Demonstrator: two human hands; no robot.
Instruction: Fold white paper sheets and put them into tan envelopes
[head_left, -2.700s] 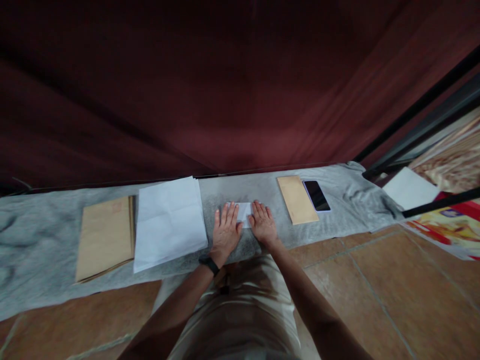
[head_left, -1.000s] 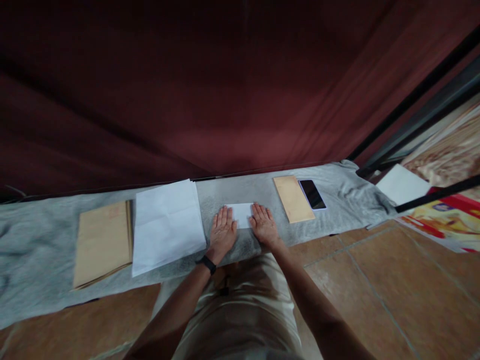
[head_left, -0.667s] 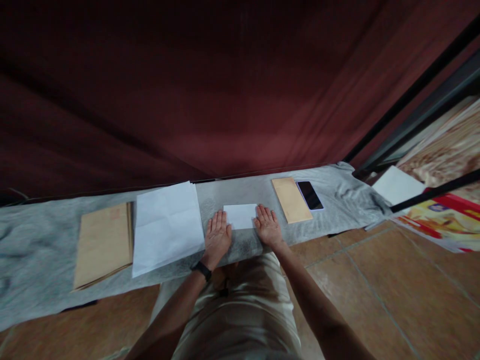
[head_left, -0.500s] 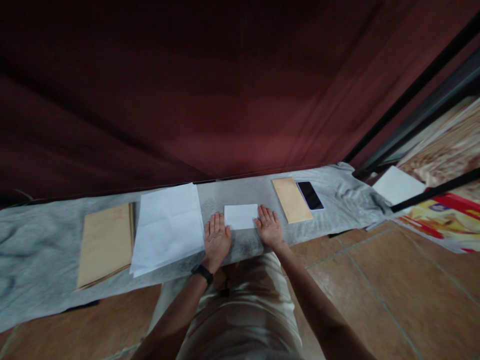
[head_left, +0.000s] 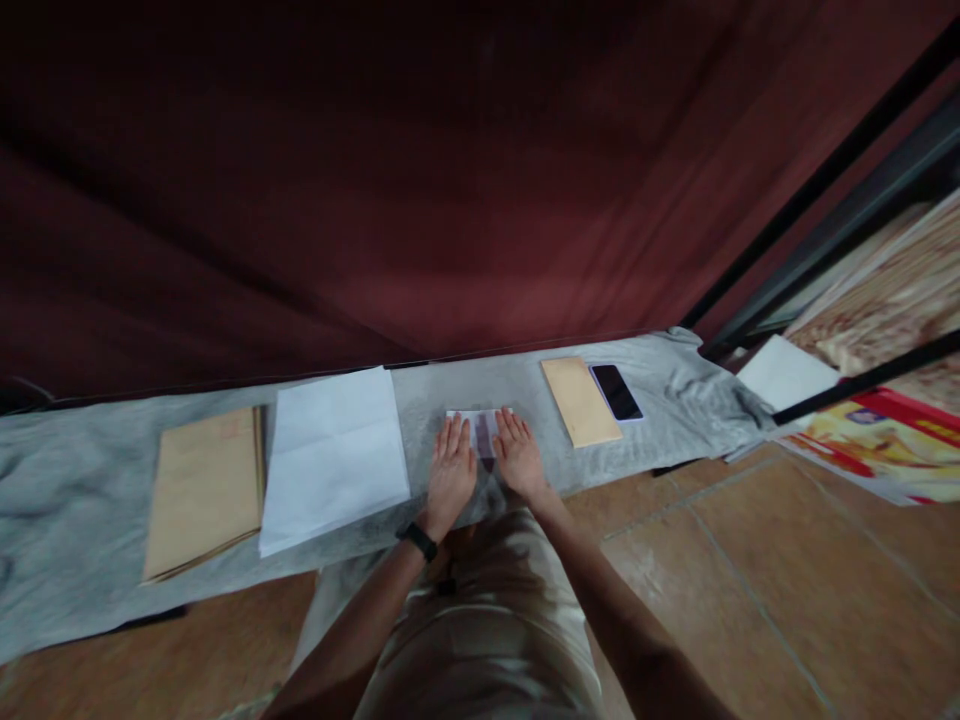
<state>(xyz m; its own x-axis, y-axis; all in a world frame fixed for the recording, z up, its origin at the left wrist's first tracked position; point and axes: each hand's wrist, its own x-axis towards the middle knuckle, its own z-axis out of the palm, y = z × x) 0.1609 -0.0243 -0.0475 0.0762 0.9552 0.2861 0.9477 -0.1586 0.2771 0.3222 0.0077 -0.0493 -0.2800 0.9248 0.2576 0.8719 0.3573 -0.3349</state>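
- Far left of the folded white paper, a stack of brown envelopes lies flat on the grey cloth.
- Next along, still left of the folded paper, a large white sheet rests just beside that stack.
- Left hand, black band at the wrist, is pressed flat with fingers spread, covering the left part of the folded white paper; it grips nothing, palm down.
- The folded paper sits mid-cloth, only its far edge and a strip between the two hands showing.
- Right hand is flat as well, fingers extended, bearing on the paper's right part; nothing clasped.
- Right of the folded paper, apart from it, a single brown envelope lies slanted.
- Just beyond, a dark phone lies touching the envelope's right edge.
- Farthest right of the folded paper, off the cloth, another white sheet lies by a black bar.
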